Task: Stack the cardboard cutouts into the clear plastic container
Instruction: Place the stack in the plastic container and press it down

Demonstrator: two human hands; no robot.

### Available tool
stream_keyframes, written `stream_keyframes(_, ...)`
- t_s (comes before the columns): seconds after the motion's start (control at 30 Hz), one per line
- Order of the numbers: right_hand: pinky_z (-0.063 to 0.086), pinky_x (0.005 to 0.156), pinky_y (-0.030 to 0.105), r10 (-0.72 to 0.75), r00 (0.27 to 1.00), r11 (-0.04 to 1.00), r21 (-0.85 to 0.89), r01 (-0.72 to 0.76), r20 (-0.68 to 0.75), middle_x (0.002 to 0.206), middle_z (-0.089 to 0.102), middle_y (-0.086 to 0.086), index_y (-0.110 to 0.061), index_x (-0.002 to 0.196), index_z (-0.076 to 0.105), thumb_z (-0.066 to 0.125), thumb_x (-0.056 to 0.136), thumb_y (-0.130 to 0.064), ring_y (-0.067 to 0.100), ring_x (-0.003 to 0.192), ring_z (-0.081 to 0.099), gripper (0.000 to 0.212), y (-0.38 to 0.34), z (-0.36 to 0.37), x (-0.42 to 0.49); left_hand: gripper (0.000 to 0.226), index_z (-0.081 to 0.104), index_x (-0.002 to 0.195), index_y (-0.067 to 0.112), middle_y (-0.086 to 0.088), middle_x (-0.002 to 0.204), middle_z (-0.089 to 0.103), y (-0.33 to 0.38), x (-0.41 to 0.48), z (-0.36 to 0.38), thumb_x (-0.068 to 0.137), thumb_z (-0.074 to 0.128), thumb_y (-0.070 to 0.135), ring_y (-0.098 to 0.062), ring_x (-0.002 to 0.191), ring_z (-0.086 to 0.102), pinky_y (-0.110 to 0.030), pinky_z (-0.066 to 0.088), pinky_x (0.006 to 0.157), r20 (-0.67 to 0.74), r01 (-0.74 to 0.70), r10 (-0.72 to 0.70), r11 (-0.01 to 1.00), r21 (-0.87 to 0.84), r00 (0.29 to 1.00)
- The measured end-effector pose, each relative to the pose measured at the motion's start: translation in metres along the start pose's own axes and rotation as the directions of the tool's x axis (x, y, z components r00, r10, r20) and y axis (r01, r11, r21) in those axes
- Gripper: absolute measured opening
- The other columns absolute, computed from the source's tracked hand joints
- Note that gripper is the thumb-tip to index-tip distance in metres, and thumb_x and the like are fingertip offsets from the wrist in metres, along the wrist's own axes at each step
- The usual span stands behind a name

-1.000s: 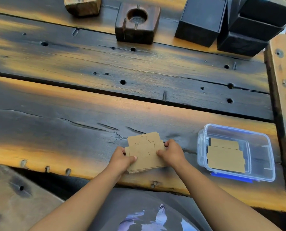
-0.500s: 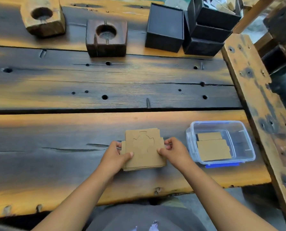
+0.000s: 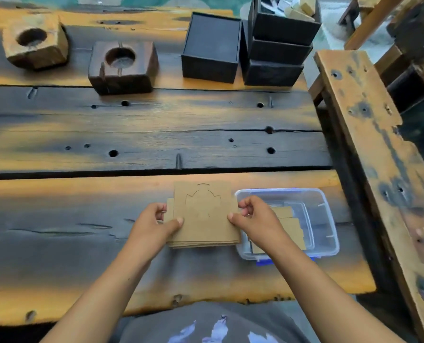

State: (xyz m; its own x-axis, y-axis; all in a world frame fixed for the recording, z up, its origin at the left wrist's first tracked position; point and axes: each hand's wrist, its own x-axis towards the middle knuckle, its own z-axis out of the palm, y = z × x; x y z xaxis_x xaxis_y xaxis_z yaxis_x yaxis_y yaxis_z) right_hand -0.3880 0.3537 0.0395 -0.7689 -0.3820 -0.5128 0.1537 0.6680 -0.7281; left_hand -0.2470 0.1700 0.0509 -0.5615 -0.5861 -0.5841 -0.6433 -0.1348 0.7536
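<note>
Both hands held a stack of cutouts (image 3: 203, 216) just above the bench (image 3: 82, 243), beside the left wall of the container (image 3: 327, 219). The left hand (image 3: 151, 224) pinched the stack's left edge, thumb on top, fingers beneath. The right hand (image 3: 255, 219) pinched the right edge the same way, each grip pressed onto the cardboard. The top cutout bore a scored, gear-like outline. The container stood near the bench's right end with a few cutouts (image 3: 290, 226) lying flat inside, partly hidden by the right wrist. Two wooden blocks (image 3: 122, 65) and black boxes (image 3: 211, 48) sat at the far edge.
</note>
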Motion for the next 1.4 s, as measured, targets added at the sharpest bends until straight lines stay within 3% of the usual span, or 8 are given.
stream_keyframes(0.2, 0.048, 0.076, 0.034, -0.066, 0.997, 0.996, -0.059, 0.069, 0.049, 0.079, 0.053, -0.01, -0.021, 0.092, 0.053, 0.076, 0.078, -0.026, 0.01, 0.071, 0.053, 0.027, 0.036, -0.083, 0.027, 0.03, 0.065, 0.112, 0.015, -0.005, 0.107, 0.069, 0.027, -0.01, 0.09, 0.083, 0.072, 0.018, -0.027, 0.098, 0.065, -0.048, 0.051, 0.094, -0.047, -0.03, 0.034, 0.996, 0.08, 0.998)
stream_keyframes(0.43, 0.05, 0.079, 0.036, -0.01, 0.998, 0.991, -0.133, 0.019, 0.069, 0.087, 0.056, -0.007, -0.018, 0.098, 0.054, 0.073, 0.08, -0.03, 0.01, 0.071, 0.052, 0.029, 0.065, -0.145, 0.037, 0.023, 0.066, 0.107, 0.026, -0.002, 0.101, 0.068, 0.048, -0.017, 0.155, 0.087, 0.066, 0.016, -0.026, 0.089, 0.066, -0.045, 0.055, 0.086, 0.035, -0.084, 0.079, 0.975, 0.206, 0.996)
stream_keyframes(0.73, 0.049, 0.076, 0.036, 0.067, 0.994, 0.981, -0.187, -0.051, 0.081, 0.083, 0.056, -0.006, -0.018, 0.096, 0.054, 0.073, 0.08, -0.029, 0.011, 0.07, 0.053, 0.027, 0.094, -0.15, 0.033, 0.022, 0.063, 0.097, 0.036, -0.001, 0.104, 0.064, 0.033, -0.016, 0.176, 0.087, 0.062, 0.016, -0.016, 0.081, 0.064, -0.024, 0.049, 0.068, 0.144, -0.119, 0.069, 0.917, 0.38, 0.987)
stream_keyframes(0.83, 0.047, 0.069, 0.031, 0.09, 0.993, 0.98, -0.185, -0.075, 0.078, 0.087, 0.057, -0.004, -0.018, 0.099, 0.054, 0.07, 0.082, -0.031, 0.012, 0.072, 0.054, 0.027, 0.103, -0.146, 0.031, 0.022, 0.068, 0.108, 0.023, -0.004, 0.107, 0.064, 0.033, -0.01, 0.182, 0.088, 0.061, 0.02, -0.019, 0.089, 0.063, -0.031, 0.052, 0.081, 0.155, -0.105, 0.037, 0.886, 0.452, 0.987)
stream_keyframes(0.97, 0.041, 0.06, 0.027, 0.103, 0.994, 0.975, -0.205, -0.091, 0.046, 0.081, 0.055, -0.008, -0.025, 0.087, 0.05, 0.069, 0.082, -0.031, 0.009, 0.069, 0.053, 0.02, 0.114, -0.146, 0.034, 0.027, 0.067, 0.114, 0.017, -0.004, 0.113, 0.064, 0.033, -0.007, 0.194, 0.089, 0.06, 0.022, -0.023, 0.097, 0.064, -0.038, 0.052, 0.091, 0.218, -0.1, -0.008, 0.871, 0.48, 0.976)
stream_keyframes(1.1, 0.041, 0.061, 0.028, 0.117, 0.991, 0.956, -0.279, -0.095, 0.063, 0.084, 0.055, -0.005, -0.023, 0.087, 0.052, 0.068, 0.082, -0.031, 0.009, 0.07, 0.052, 0.019, 0.122, -0.15, 0.04, 0.026, 0.067, 0.113, 0.011, -0.008, 0.112, 0.066, 0.028, -0.006, 0.208, 0.088, 0.061, 0.018, -0.025, 0.098, 0.065, -0.039, 0.053, 0.091, 0.244, -0.079, -0.045, 0.875, 0.478, 0.969)
stream_keyframes(1.23, 0.038, 0.061, 0.025, 0.131, 0.987, 0.941, -0.325, -0.095, 0.091, 0.101, 0.058, 0.003, -0.021, 0.096, 0.053, 0.065, 0.083, -0.034, 0.015, 0.082, 0.056, 0.022, 0.125, -0.147, 0.044, 0.026, 0.063, 0.11, 0.007, -0.014, 0.112, 0.061, 0.019, 0.0, 0.217, 0.089, 0.061, 0.022, -0.029, 0.099, 0.062, -0.036, 0.051, 0.088, 0.2, -0.028, -0.092, 0.848, 0.529, 0.975)
stream_keyframes(1.4, 0.03, 0.054, 0.022, 0.149, 0.984, 0.921, -0.376, -0.101, 0.101, 0.098, 0.051, 0.004, -0.022, 0.089, 0.044, 0.06, 0.086, -0.034, 0.008, 0.068, 0.046, 0.021, 0.126, -0.143, 0.049, 0.028, 0.062, 0.111, 0.005, -0.017, 0.113, 0.061, 0.013, 0.004, 0.224, 0.089, 0.061, 0.022, -0.031, 0.101, 0.062, -0.038, 0.051, 0.09, 0.186, 0.017, -0.14, 0.839, 0.544, 0.972)
